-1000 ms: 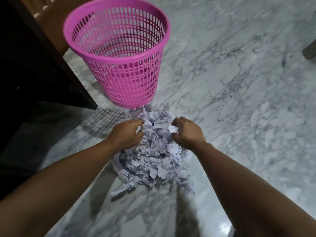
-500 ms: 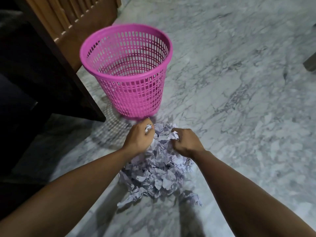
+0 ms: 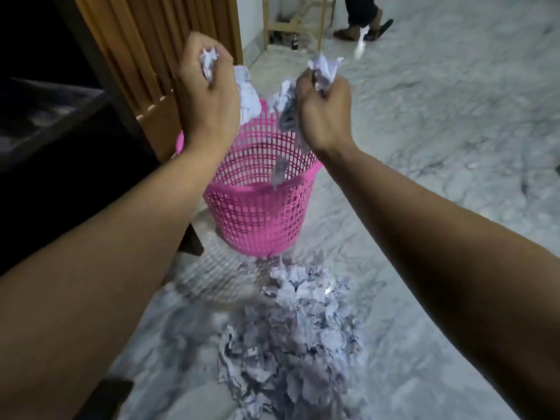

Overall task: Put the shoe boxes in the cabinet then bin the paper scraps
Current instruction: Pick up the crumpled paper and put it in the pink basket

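Above the pink mesh bin (image 3: 260, 204), the left hand (image 3: 207, 95) and right hand (image 3: 322, 112) each clench crumpled white paper scraps (image 3: 324, 71) (one falling); the remaining pile (image 3: 300, 334) lies on the marble floor (image 3: 439, 131).

Single head-worn wide-angle view, looking forward and steeply down along both bare forearms. Close to the raised hands and the pink perforated plastic bin (image 3: 260, 201); nearest, at the bottom edge, the heap of crumpled white paper scraps (image 3: 297, 338) on the grey-veined marble floor (image 3: 439, 122). Bent lines toward the frame edges.
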The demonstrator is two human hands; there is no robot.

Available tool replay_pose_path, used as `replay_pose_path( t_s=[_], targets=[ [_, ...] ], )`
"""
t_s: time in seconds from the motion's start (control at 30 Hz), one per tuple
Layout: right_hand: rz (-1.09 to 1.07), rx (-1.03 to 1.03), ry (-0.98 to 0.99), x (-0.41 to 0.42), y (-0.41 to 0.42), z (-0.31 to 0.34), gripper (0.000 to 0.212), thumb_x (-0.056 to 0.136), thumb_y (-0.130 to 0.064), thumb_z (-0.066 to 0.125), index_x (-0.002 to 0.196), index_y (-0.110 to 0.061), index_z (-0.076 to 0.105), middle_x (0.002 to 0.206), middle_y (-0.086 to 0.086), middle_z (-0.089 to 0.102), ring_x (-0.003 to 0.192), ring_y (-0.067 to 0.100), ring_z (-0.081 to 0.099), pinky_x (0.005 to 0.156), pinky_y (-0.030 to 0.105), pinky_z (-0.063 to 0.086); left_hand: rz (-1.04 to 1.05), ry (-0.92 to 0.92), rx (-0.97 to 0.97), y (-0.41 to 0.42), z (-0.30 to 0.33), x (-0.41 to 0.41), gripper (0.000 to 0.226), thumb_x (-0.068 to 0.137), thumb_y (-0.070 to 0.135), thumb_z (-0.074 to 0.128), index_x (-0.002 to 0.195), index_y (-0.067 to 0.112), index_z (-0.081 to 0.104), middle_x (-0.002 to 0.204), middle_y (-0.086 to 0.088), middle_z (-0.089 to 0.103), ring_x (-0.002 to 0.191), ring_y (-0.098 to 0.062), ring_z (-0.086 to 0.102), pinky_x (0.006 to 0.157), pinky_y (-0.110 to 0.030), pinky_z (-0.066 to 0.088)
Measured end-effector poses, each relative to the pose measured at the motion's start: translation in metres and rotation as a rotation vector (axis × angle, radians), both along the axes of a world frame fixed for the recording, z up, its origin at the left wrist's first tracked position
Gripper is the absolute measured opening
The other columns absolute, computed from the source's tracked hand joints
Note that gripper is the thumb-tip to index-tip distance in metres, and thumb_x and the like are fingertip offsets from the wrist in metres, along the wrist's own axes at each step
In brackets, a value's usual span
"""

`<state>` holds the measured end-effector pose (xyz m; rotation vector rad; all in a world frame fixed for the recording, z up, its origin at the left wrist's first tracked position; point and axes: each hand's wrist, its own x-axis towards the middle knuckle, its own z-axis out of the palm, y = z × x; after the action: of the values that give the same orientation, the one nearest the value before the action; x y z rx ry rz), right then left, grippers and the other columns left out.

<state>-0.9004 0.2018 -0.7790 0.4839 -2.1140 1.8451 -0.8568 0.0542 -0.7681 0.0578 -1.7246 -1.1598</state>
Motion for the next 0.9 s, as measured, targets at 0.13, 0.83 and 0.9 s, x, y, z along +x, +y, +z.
replay_pose_path(
  t_s=[0.13,0.83,0.9],
  targets=[
    [0.126,0.487,-0.104,-0.036,-0.038,0.001,0.024,0.093,-0.018,0.048,0.093,-0.010,0.071,0.096,0.011,0.071,0.092,0.027,0.068,0.078,0.035,0.052,0.209,-0.306,0.047,-0.015,-0.016,-0.048,0.026,0.087,0.026,0.048,0.097,0.005,0.061,0.087,-0.006,0.068,0.084,-0.022,0.065,0.074,-0.035,0.048],
    [0.073,0.826,-0.288,0.182,0.170,-0.268,0.072,0.090,-0.064,0.062,0.152,-0.035,0.039,0.144,0.001,0.051,0.132,0.020,0.048,0.111,0.046,0.042,-0.414,-1.404,-0.711,0.043,-0.273,0.252,0.140,0.055,0.100,0.053,0.157,0.035,-0.019,0.162,0.003,-0.035,0.151,-0.027,-0.031,0.123,-0.060,0.001],
    [0.213,1.102,-0.342,0.229,0.191,-0.293,0.113,0.074,-0.092,0.051,0.163,-0.039,0.007,0.169,0.003,0.013,0.156,0.022,0.014,0.124,0.056,0.019,-0.469,-1.535,-0.789,0.032,-0.305,0.299,0.155,0.040,0.108,0.048,0.152,0.035,-0.030,0.155,0.001,-0.048,0.143,-0.030,-0.044,0.120,-0.065,-0.010]
  ],
)
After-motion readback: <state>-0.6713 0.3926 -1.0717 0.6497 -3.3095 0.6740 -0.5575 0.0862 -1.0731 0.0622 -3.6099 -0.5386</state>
